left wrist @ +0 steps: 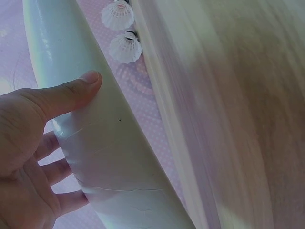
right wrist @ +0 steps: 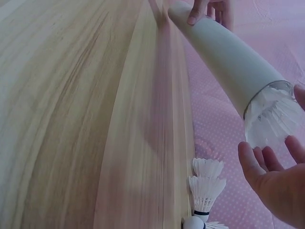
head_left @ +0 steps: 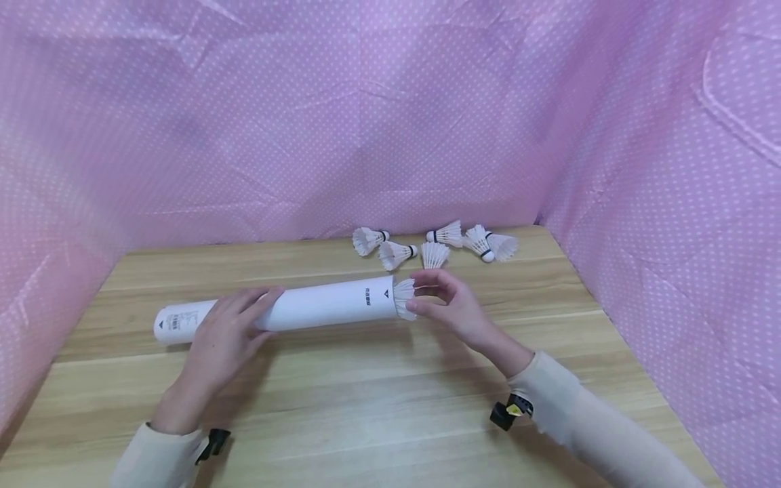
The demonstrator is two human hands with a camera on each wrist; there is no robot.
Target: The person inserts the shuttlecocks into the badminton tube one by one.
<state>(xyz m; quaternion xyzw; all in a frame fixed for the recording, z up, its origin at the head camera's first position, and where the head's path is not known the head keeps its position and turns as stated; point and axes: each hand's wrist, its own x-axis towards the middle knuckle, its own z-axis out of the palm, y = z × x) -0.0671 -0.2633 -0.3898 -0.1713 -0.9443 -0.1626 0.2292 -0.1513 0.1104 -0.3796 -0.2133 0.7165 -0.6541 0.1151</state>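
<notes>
Over the wooden table (head_left: pixel 366 400), your left hand (head_left: pixel 226 332) wraps round the white tube (head_left: pixel 332 305), which runs crosswise in front of you. Your right hand (head_left: pixel 454 308) curves thumb and fingers round the feathers of a shuttlecock (head_left: pixel 405 299) protruding from its right end. Beyond, loose shuttlecocks (head_left: pixel 396 255) lie near the table's far edge, before the pink dotted cloth (head_left: pixel 366 122).

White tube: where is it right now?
In the head view, the tube is left of centre, gripped by the left hand, with the right hand by the shuttlecock poking from its end.
</notes>
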